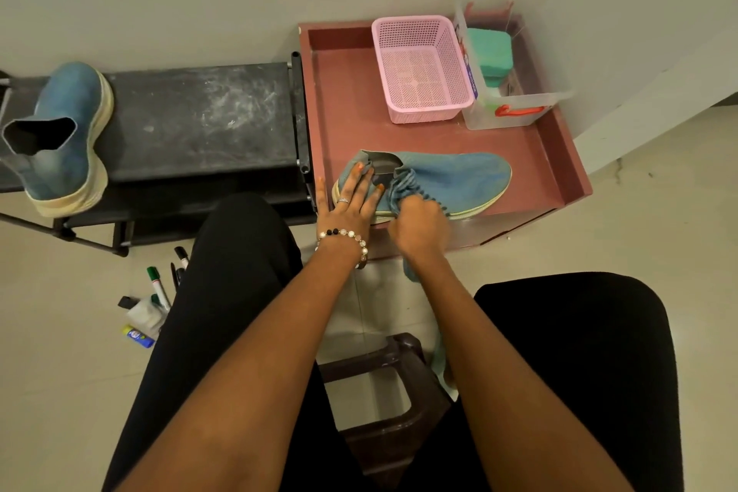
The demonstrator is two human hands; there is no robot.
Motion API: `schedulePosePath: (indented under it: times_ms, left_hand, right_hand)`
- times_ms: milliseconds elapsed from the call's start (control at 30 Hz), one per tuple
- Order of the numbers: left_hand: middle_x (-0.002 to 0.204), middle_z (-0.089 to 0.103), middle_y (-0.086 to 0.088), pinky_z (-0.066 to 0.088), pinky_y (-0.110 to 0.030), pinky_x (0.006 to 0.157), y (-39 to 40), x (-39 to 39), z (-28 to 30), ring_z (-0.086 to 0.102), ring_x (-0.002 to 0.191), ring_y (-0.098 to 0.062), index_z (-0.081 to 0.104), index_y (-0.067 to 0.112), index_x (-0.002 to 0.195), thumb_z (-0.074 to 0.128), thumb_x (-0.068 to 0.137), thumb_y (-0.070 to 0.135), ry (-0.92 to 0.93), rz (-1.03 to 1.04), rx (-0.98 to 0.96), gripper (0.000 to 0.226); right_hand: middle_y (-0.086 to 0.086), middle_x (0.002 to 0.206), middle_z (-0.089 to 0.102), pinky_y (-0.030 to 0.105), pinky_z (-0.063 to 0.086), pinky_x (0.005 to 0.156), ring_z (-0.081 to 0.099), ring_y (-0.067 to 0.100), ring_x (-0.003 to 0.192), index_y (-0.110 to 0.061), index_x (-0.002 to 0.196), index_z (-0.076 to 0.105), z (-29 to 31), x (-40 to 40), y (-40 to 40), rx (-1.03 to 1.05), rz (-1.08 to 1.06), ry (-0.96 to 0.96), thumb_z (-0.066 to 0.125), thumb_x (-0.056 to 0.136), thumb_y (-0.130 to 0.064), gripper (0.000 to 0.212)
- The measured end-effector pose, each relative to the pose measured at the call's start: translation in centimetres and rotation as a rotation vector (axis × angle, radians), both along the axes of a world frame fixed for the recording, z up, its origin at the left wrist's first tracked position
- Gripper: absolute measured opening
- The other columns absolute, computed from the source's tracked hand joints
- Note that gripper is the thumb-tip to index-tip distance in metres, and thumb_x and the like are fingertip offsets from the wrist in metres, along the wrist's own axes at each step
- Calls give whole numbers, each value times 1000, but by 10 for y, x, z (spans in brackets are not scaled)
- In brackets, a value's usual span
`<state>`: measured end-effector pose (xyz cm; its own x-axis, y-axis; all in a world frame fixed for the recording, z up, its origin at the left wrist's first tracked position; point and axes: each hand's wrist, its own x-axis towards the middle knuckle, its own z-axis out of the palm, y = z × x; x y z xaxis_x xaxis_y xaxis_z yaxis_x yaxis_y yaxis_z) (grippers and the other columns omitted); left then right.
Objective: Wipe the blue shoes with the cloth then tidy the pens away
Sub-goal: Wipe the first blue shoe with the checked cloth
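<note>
My left hand [351,196] lies with straight fingers across the heel and collar of the blue knit slip-on shoe [451,178], pressing it down so it does not slide on the smooth maroon tray-top stand [351,100]. My right hand [417,228] is bunched around the blue-grey soft cloth [401,188], holding its folds against the shoe's side just above the cream rubber sole; the loose end hangs down below my wrist. The knit upper looks faded and slightly fuzzy. The second blue shoe [60,140], of the same make with a thick cream sole, stands well apart on the scuffed black rack shelf [199,116], in my judgement awaiting its turn. The marker pens [157,286], green- and black-capped, lie scattered on the pale floor beside my left leg, untidied. A pink perforated plastic basket [421,68] sits at the back of the stand, a likely home for them.
</note>
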<state>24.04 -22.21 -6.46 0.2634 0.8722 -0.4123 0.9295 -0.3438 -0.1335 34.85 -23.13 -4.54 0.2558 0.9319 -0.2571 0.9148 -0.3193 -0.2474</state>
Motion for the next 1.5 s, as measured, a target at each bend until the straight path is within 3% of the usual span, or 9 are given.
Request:
schedulePosePath:
  times_ms: [200, 300, 433, 633, 800, 933, 1033, 1233, 1500]
  left_hand:
    - [153, -34, -1, -6, -70, 107, 1, -2, -1, -37, 137, -22, -17, 24, 149, 60, 87, 23, 13, -12, -3, 99]
    - [154, -32, -2, -5, -69, 107, 2, -2, -4, -37, 137, -23, -17, 25, 149, 63, 86, 28, 15, -15, -17, 102]
    - [153, -34, -3, -5, -70, 107, 2, -1, -3, -38, 137, -24, -20, 25, 148, 66, 83, 28, 42, -10, -16, 108]
    - [151, -37, -1, -6, -70, 107, 2, -1, -4, -38, 137, -23, -22, 22, 148, 64, 86, 28, 45, 2, -6, 105]
    - [150, -39, -3, -10, -71, 105, 3, -1, -4, -40, 135, -23, -19, 24, 149, 73, 76, 33, 44, -6, -50, 118]
    - [151, -38, -3, -9, -74, 103, 4, -1, -8, -40, 135, -24, -20, 25, 148, 74, 76, 41, 50, -4, -42, 120]
    - [151, -37, -4, -11, -73, 102, 4, 0, -7, -40, 135, -24, -20, 24, 148, 76, 72, 43, 66, -6, -27, 124]
    - [152, -36, 0, -9, -70, 106, 3, 0, -3, -37, 137, -22, -13, 24, 151, 53, 93, 29, 15, -5, 4, 87]
    - [150, -39, -2, -9, -73, 104, 6, -1, -9, -42, 133, -24, -24, 24, 147, 80, 65, 50, 78, -7, -72, 135]
  right_hand:
    - [2, 128, 61, 39, 50, 90, 56, 32, 112, -28, 126, 60, -6, 71, -11, -42, 286, 107, 56, 83, -10, 47]
    - [6, 122, 63, 39, 49, 88, 55, 33, 111, -34, 126, 58, -3, 116, -16, -74, 133, -98, 60, 85, -17, 44]
    - [18, 109, 63, 42, 47, 86, 57, 38, 105, -12, 114, 60, -1, 96, -12, -48, -93, -218, 51, 87, -5, 29]
    - [16, 102, 66, 37, 52, 79, 61, 34, 98, -7, 103, 67, -4, -9, -3, 22, -96, 120, 54, 85, -11, 23]
    - [13, 106, 69, 40, 53, 85, 61, 37, 99, -26, 115, 67, -5, 45, -4, -44, 134, 228, 53, 81, -9, 41]
    - [15, 111, 66, 40, 50, 83, 60, 37, 103, -27, 114, 66, -1, 110, -7, -64, 2, 78, 62, 83, -15, 34]
    - [20, 107, 63, 41, 50, 80, 59, 39, 102, -10, 110, 64, -2, 97, -5, -17, -189, -102, 50, 89, -6, 26]
    - [16, 103, 65, 38, 52, 77, 60, 34, 100, -5, 102, 66, -1, -15, -3, 73, -91, 96, 51, 88, -11, 21]
    - [17, 106, 66, 37, 49, 77, 61, 39, 97, -27, 114, 68, 3, 97, 2, -96, 107, 73, 55, 84, -9, 37]
